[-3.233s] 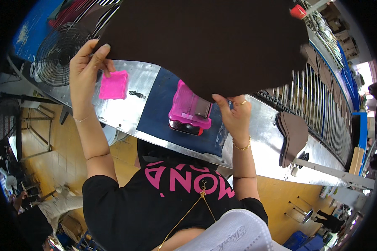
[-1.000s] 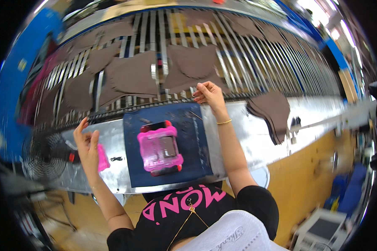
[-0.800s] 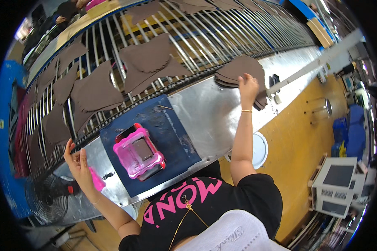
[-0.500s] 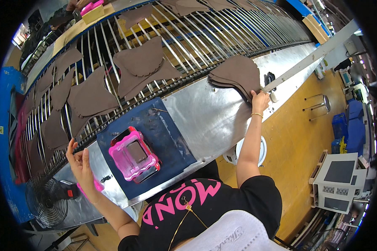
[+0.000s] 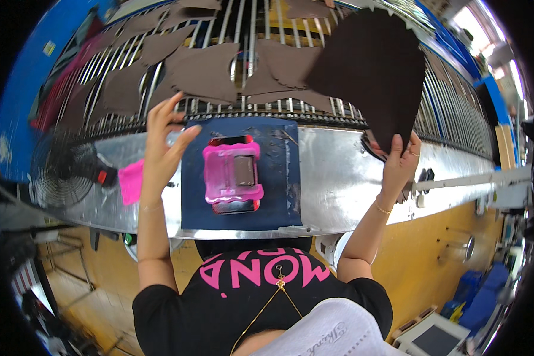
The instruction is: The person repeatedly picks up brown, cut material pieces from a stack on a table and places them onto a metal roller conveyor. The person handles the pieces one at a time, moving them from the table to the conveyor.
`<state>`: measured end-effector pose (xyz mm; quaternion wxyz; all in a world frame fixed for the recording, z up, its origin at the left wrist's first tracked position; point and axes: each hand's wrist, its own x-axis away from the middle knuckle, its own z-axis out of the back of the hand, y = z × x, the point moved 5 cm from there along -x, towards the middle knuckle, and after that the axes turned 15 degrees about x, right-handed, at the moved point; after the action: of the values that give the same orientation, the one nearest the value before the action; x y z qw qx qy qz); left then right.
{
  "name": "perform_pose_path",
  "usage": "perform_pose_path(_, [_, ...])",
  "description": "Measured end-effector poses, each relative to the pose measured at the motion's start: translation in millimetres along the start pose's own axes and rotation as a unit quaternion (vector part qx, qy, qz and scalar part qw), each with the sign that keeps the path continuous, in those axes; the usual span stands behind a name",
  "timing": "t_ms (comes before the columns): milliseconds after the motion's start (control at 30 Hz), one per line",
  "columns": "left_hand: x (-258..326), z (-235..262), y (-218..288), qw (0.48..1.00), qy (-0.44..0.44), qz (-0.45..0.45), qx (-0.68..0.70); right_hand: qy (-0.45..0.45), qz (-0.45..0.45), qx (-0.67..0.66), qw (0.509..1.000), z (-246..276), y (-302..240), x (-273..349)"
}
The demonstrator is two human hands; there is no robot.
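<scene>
My right hand (image 5: pixel 400 160) pinches the lower tip of a dark brown, leather-like cut piece (image 5: pixel 374 74) with a notched far edge. The piece is raised upright over the conveyor's near edge; whether it is a single layer I cannot tell. Dark layered edges show just left of the fingers. My left hand (image 5: pixel 166 139) holds nothing, its fingers apart, above the left edge of a dark blue mat (image 5: pixel 279 207). On the mat sits a pink scalloped tray (image 5: pixel 216 172) with a brown block (image 5: pixel 244 171) inside, over a red and black base.
Beyond the metal table (image 5: pixel 332 178) runs a conveyor of metal rods (image 5: pixel 249 47) carrying several brown cut pieces (image 5: pixel 202 71). A black fan (image 5: pixel 59 178) and a pink object (image 5: pixel 132 181) are at the left. A pale bar (image 5: pixel 474 179) crosses the table's right end.
My right hand has lifted the brown piece from the table's right side and tilted it up. My left hand remains open near the mat. The whole view has turned to the left.
</scene>
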<state>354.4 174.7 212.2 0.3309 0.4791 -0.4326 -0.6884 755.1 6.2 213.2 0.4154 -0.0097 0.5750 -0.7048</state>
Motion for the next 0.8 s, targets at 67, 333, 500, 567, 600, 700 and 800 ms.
perform_pose_path(67, [-3.2,-5.5,5.6,1.0,0.014,-0.019,0.021,-0.076,0.033,-0.098,0.992,-45.5,-36.6,14.7])
perform_pose_path(333, [17.0,79.4,38.3,0.98,0.165,0.054,0.094,-0.278,0.142,-0.059,0.948,-149.7,-79.6,77.5])
perform_pose_path(500, [45.3,124.7,51.2,0.981,0.187,0.032,0.031,-0.302,0.262,-0.032,0.916,-174.5,-103.2,99.5])
perform_pose_path(567, [50.4,127.2,49.9,0.982,0.183,0.045,0.027,-0.298,0.293,-0.016,0.908,-174.7,-104.0,102.1])
perform_pose_path(600, [54.3,127.8,44.0,0.983,0.175,0.054,0.026,-0.295,0.295,-0.012,0.909,-172.8,-102.8,102.9])
perform_pose_path(700, [59.0,116.9,33.2,0.991,0.106,0.084,-0.005,-0.273,0.3,0.009,0.914,-162.1,-89.6,99.0])
perform_pose_path(800, [61.9,99.1,16.0,0.989,0.029,0.131,-0.059,-0.266,0.296,0.043,0.916,-139.8,-76.9,91.7])
